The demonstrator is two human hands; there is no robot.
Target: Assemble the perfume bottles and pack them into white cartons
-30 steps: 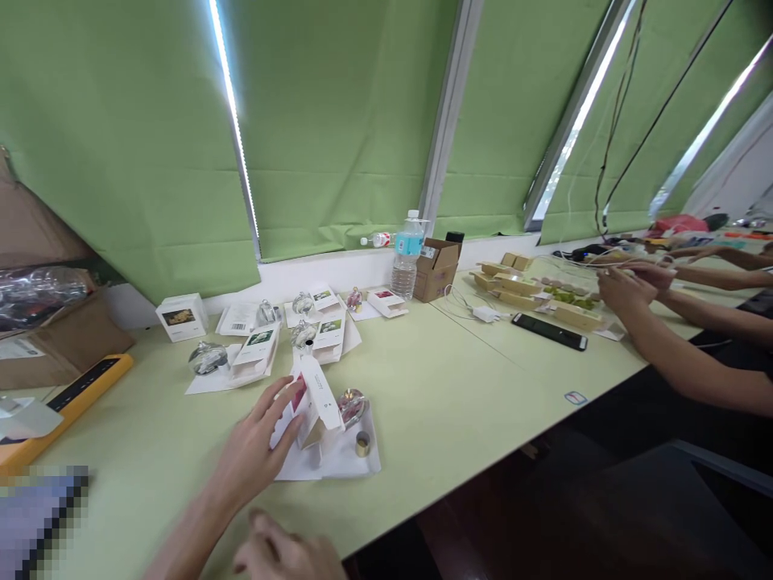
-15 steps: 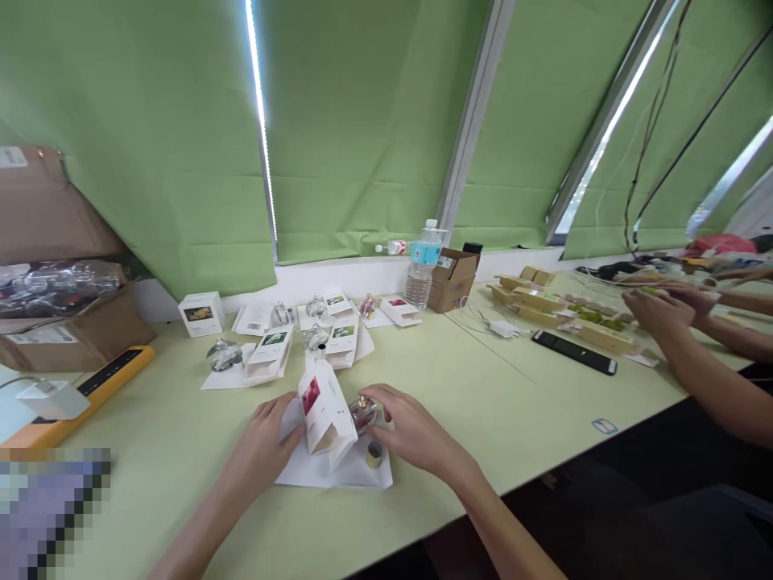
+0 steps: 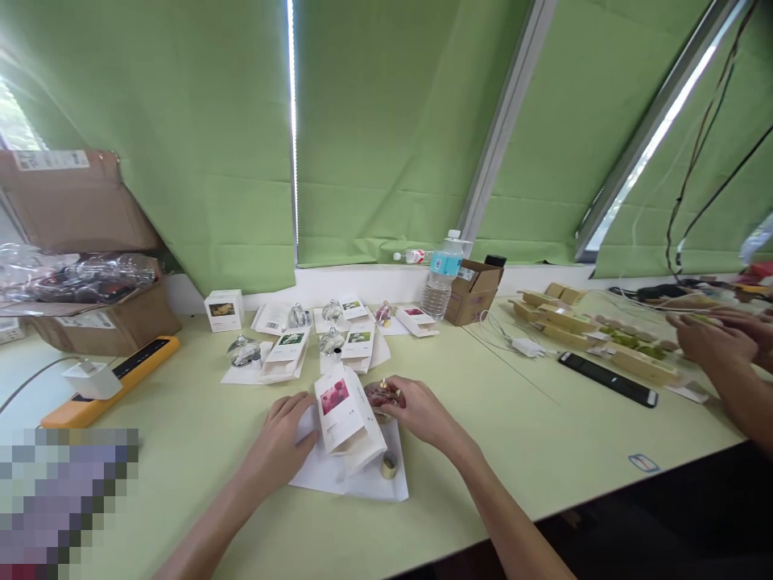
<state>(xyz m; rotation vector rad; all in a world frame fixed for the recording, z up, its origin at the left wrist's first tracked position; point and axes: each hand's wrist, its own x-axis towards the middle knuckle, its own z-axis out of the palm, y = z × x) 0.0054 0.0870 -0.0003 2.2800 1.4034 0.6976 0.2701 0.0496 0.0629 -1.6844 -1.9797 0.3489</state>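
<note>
A flattened white box (image 3: 344,411) printed with pink flowers lies tilted on a white paper sheet (image 3: 326,482). My left hand (image 3: 279,447) rests at the sheet's left edge, fingers stretched out and thumb apart, close beside the box. Against the box's right side is a small round glass bottle (image 3: 379,396) with a gold-coloured neck and dark reddish contents. The fingers of my right hand (image 3: 419,409) are closed around this bottle from the right, hiding part of it. A short gold cap (image 3: 388,465) stands on the sheet's lower right part.
Behind are several glass bottles (image 3: 243,352) with opened white boxes (image 3: 290,346), and one closed white box (image 3: 223,311). An orange power strip (image 3: 142,362) lies left. A water bottle (image 3: 444,278), phone (image 3: 607,379) and wooden trays (image 3: 643,364) are rightward; another person's hands (image 3: 718,334) work there.
The view has turned a little left, shifting things rightward in the picture. The white box has tipped down flatter, its flower face more upward. My right hand stays at the glass bottle.
</note>
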